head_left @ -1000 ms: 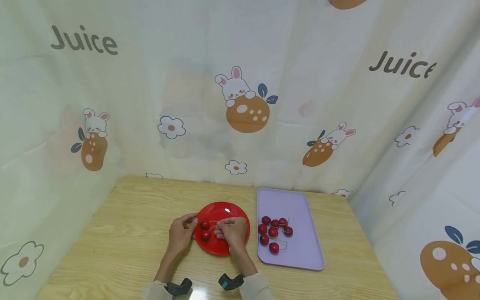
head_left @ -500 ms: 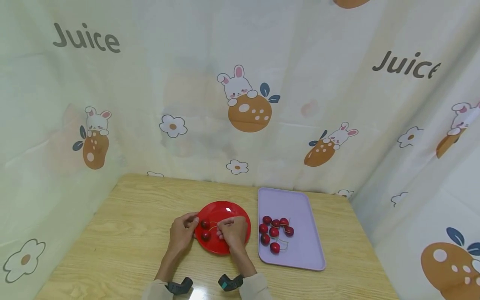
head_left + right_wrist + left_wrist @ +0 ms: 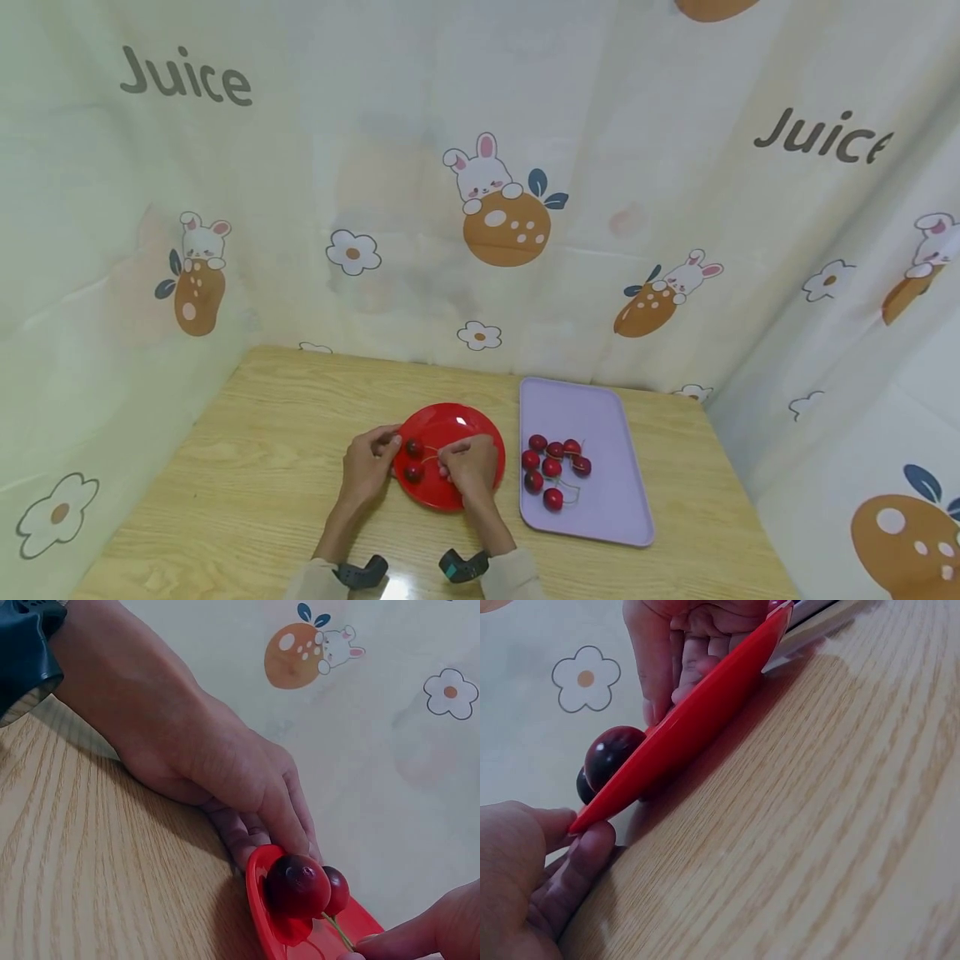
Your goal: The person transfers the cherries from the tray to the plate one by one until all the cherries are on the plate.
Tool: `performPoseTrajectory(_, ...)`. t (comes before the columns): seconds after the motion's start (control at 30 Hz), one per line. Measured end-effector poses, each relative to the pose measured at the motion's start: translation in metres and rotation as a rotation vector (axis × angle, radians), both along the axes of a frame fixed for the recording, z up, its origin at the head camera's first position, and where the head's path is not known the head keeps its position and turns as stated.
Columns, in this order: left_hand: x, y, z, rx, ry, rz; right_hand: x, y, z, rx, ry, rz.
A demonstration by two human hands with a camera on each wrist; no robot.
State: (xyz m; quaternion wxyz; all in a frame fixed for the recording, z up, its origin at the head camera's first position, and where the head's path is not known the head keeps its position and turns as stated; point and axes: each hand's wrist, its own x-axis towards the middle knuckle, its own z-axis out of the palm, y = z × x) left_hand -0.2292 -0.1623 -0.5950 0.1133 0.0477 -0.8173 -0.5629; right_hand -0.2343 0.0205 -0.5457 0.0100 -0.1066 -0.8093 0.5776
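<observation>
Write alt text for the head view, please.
A person's left hand grips a red plate while the right hand pinches the stems of two cherries on it; more cherries lie on a purple tray to the right.

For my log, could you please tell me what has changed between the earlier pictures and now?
Nothing visibly moved; only the head view shifted slightly. The left hand still pinches the red plate, the right hand the cherry stems; the cherries on the purple tray lie unchanged.

The right hand (image 3: pixel 471 465) hides part of the red plate (image 3: pixel 442 423).
</observation>
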Motion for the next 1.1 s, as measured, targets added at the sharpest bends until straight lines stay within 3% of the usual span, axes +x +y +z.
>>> performPoseTrajectory(0.47, -0.001, 0.004, -0.001, -0.006, 0.008, -0.01, -0.002, 0.002, -0.001, 0.153, 0.002, -0.016)
performPoseTrajectory(1.1, -0.002, 0.001, -0.003, 0.034, -0.024, -0.002, -0.001, 0.011, 0.008, 0.102, 0.017, 0.039)
